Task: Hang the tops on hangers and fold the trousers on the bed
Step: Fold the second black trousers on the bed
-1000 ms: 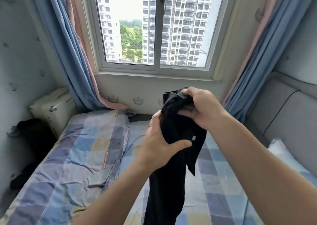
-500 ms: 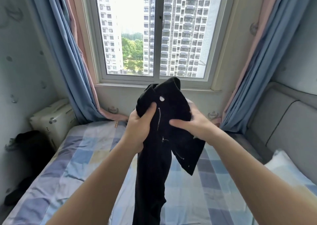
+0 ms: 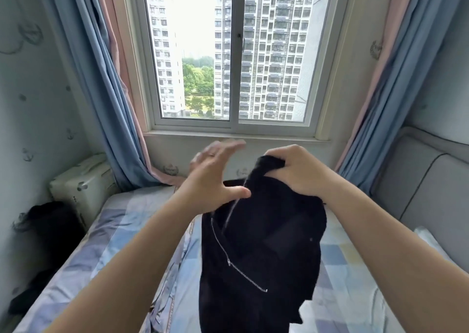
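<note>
At 8 o'clock a dark heap [image 3: 48,233] lies beside the bed [image 3: 106,243], below a pale case [image 3: 81,188]. Just below centre, the left hand [image 3: 215,180] has let go of the black trousers [image 3: 261,251] it gripped half a second ago. Its fingers are now spread wide and blurred, holding nothing. At its 3 o'clock the right hand [image 3: 302,172] still clenches the bunched top edge, so the garment hangs from that hand alone toward 6 o'clock, over the checked sheet, with the open zip [image 3: 238,269] facing the camera. Judging by that fly, these are for folding, and the freed hand probably seeks a fresh hold to spread them.
</note>
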{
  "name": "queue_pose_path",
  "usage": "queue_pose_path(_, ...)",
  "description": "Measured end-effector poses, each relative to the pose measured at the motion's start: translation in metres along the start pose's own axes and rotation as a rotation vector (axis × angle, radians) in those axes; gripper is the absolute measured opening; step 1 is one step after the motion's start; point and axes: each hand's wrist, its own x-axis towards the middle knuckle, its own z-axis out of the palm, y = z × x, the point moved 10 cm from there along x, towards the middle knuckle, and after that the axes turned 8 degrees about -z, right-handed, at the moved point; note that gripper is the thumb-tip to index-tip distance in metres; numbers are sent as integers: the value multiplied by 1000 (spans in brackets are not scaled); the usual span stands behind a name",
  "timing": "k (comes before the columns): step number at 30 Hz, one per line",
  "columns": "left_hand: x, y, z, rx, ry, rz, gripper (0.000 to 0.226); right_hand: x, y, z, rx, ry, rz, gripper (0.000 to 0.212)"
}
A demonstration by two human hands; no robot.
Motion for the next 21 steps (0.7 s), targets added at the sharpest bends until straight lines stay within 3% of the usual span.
queue_pose_path(2, 5, -3, 28, -8, -238, -61, 63, 1, -11, 3, -83, -45, -40, 16)
queue_pose_path(4, 4, -4, 44, -114, -325, -110, 49, -2, -10, 0, -121, -52, -43, 21)
queue_pose_path(8, 4, 5, 46, -43, -233, 19, 89, -14, -2, -2, -118, -132, -17, 31)
queue_pose_path(9, 3, 11, 48, -27, -244, 44, 88, -16, -2, -1, -120, -159, -18, 32)
queue_pose_path(13, 2, 18, 71, -271, -422, 12, 26, -17, -4, -9, -174, -153, -33, 37)
queue_pose_path(14, 4, 17, 69, -292, -390, -6, 17, -17, -2, -13, -197, -138, -40, 38)
queue_pose_path(16, 11, 14, 60, -225, -274, -13, 21, -16, 5, -21, -245, -111, -43, 36)
queue_pose_path(19, 19, 10, 45, 100, -95, -16, 38, -16, 27, -35, -318, -66, 8, 23)
queue_pose_path(21, 25, 4, 37, 289, 0, -29, 37, -17, 46, -43, -362, -25, 72, 20)
